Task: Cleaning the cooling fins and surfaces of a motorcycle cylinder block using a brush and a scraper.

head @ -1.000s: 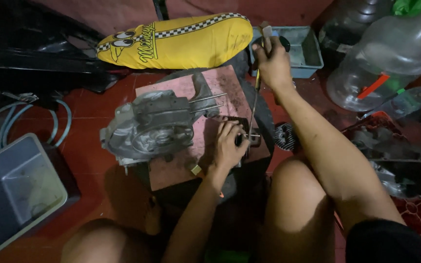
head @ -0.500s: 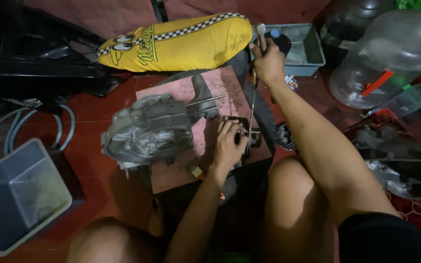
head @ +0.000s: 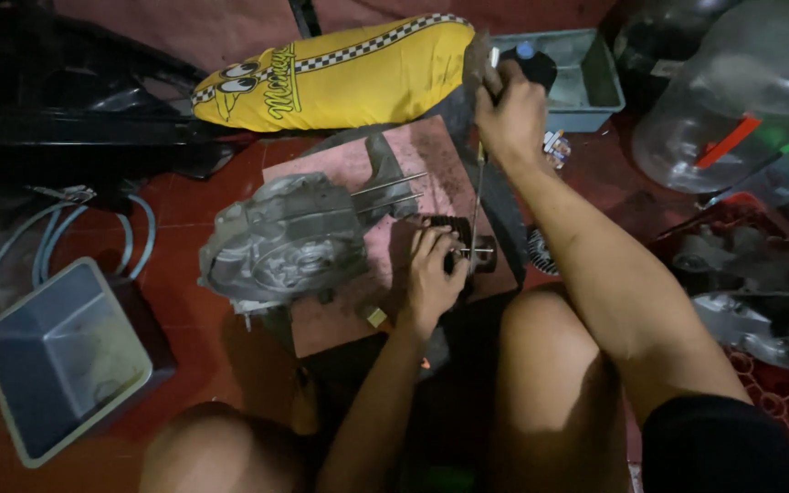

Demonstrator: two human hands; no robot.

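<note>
Vs half a second ago: right hand (head: 510,114) sits about the same, high by the tray, shaft still upright; left hand (head: 433,274) unchanged on the small part. View barely shifted.

Largest first. Clear water jug (head: 732,87) top right, red strip on its side. Yellow cushion (head: 340,78) top centre, long, checkered black-white band along the upper edge, cartoon eyes and dark lettering on the left half. Grey square bin (head: 57,365) bottom left, tilted on the red floor (head: 184,319). Pale blue hose (head: 75,242) coiled just above the bin. Grey engine casing (head: 280,242) lies on a pinkish board (head: 413,164), two thin studs poking out to the right. Teal tray (head: 586,78) top, just beside the right hand.

Long screwdriver (head: 477,196): thin metal shaft runs from the right fist down to a small black part (head: 468,251) on the board's right edge. Right fingers wrapped tight round the handle, handle mostly hidden in the fist. Left fingers curled narrow over the black part, tips touching it right next to the shaft's lower end; a short pin sticks out sideways there. Whether the left hand pinches or just steadies it, cannot tell.
</note>
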